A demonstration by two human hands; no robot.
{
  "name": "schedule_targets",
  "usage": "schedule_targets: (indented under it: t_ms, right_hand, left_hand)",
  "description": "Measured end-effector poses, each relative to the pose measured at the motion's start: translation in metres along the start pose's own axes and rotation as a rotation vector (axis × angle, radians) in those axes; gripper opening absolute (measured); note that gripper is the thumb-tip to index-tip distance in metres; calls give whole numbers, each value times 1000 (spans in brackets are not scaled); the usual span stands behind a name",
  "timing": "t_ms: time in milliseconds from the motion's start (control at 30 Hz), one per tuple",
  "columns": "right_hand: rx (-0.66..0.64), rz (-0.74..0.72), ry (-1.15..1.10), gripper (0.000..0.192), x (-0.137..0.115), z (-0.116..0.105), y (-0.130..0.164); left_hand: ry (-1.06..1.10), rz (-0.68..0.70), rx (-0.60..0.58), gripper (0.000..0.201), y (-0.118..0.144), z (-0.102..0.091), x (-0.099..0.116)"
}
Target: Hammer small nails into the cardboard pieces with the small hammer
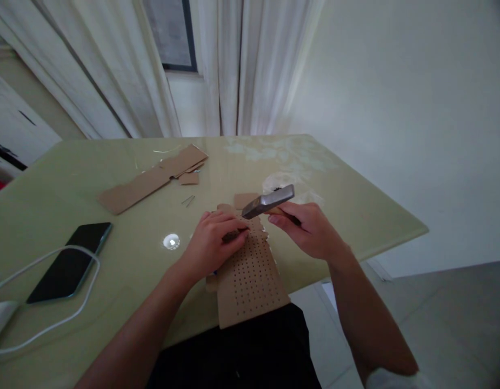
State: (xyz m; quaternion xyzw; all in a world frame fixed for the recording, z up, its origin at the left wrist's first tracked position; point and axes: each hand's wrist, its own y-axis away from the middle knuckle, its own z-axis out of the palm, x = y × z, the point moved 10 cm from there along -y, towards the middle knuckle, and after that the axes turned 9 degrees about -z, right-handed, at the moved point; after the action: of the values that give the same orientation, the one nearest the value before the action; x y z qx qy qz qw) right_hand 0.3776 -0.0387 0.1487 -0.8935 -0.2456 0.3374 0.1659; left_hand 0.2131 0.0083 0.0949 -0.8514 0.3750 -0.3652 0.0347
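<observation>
Pale green bench (355, 216), curtained room. Perforated cardboard strip (250, 281), light and bendable, at near edge, left hand (217, 243) pressing it flat; right hand (310, 229) clenched on hammer (270, 201) handle.

place: probably a home room | signs: white curtains (112, 70) over a window (171, 32), glass-topped counter (355, 216), phone (71, 259) with white cable (71, 313), tiled floor (456, 324), plain wall (395, 81)
</observation>
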Motion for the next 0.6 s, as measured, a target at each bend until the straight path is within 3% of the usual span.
schedule_targets:
  t_ms: [167,400,600]
  right_hand:
    - [-82,22,141,41,-19,-13,-5]
    - [-355,144,333,39,-8,-3,-3]
    - [-311,129,384,43,-14,-11,-7]
  left_hand:
    - [17,19,8,9,-1,3,-1]
    - [-51,33,14,8,-3,6,0]
    - [-63,58,33,9,-3,5,3]
